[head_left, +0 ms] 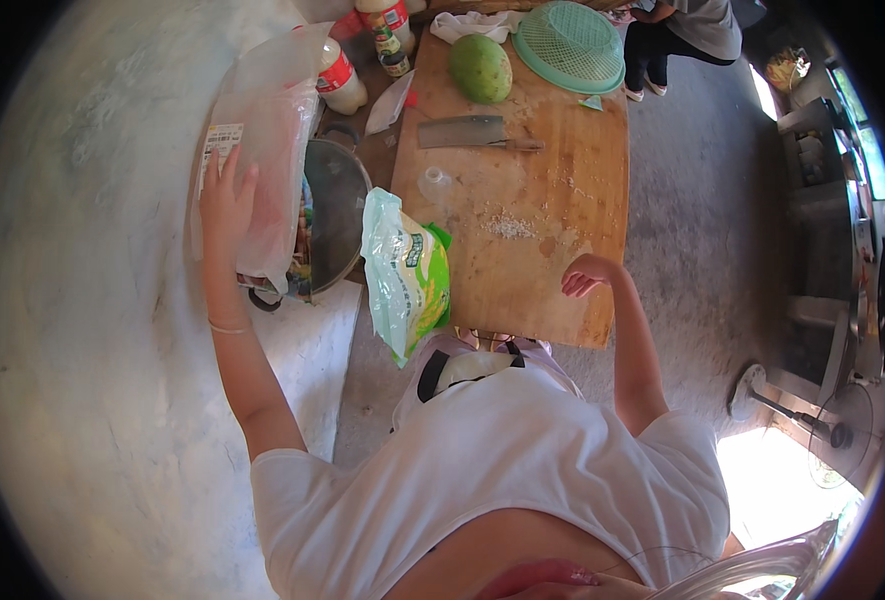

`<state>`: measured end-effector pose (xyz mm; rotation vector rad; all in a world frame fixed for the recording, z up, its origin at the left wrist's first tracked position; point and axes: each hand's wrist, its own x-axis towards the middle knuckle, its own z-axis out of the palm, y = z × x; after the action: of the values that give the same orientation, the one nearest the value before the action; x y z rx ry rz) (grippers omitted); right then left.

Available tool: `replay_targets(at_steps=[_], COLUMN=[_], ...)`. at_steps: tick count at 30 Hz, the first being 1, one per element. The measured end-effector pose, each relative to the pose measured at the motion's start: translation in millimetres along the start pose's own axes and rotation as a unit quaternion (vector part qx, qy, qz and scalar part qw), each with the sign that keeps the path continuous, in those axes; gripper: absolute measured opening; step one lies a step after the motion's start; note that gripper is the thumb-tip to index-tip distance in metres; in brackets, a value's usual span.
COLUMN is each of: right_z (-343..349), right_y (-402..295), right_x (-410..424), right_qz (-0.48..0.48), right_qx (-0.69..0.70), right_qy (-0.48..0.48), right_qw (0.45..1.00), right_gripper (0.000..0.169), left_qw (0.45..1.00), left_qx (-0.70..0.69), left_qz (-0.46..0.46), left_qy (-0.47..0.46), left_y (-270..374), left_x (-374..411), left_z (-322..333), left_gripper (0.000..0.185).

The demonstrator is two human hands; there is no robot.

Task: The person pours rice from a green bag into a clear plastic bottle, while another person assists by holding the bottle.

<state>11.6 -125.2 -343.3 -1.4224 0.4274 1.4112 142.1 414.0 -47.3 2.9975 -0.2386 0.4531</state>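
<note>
My left hand (225, 202) lies with its fingers spread against a translucent plastic bag (273, 165) that bears a label. Whether it grips the bag I cannot tell. The bag stands over a metal pot (333, 210). Over the wooden board's near right part, my right hand (586, 275) is loosely curled, with no object seen in it. Between the hands, a green and white plastic packet (406, 277) stands at the board's left edge. Small white grains (510, 223) are scattered on the wooden board (532, 300). Farther back lies a cleaver (463, 133).
A green melon or gourd (481, 69) and an upturned green plastic basket (571, 45) are at the far end. Bottles with red labels (339, 79) stand back left. Another person (682, 34) is beyond the board. A fan (836, 435) stands at right; a wall is at left.
</note>
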Motion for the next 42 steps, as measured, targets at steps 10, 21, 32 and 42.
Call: replay_targets(at_steps=[10,21,32,42], right_z=[9,-43,-15,27], right_y=[-84,8,-61,112], right_x=[54,17,54,-7], right_qz=[-0.291,-0.053,-0.276,0.024], right_qx=[0.11,-0.001,-0.131,-0.024], right_qy=[0.02,0.072,0.061,-0.025], right_qw=[0.95,0.996,0.95,0.999], right_gripper=[0.031,0.033,0.018,0.033], left_qw=[0.977,0.919,0.897,0.887], left_qx=[-0.212,-0.331,-0.378,-0.392], left_qz=[-0.007,-0.153,-0.132,-0.124], left_qy=[-0.024,-0.152,-0.188,-0.211], left_y=[95,132,134,129], left_x=[-68,-162,-160,-164], left_z=[-25,19,29,30], left_gripper=[0.041,0.057,0.042,0.025])
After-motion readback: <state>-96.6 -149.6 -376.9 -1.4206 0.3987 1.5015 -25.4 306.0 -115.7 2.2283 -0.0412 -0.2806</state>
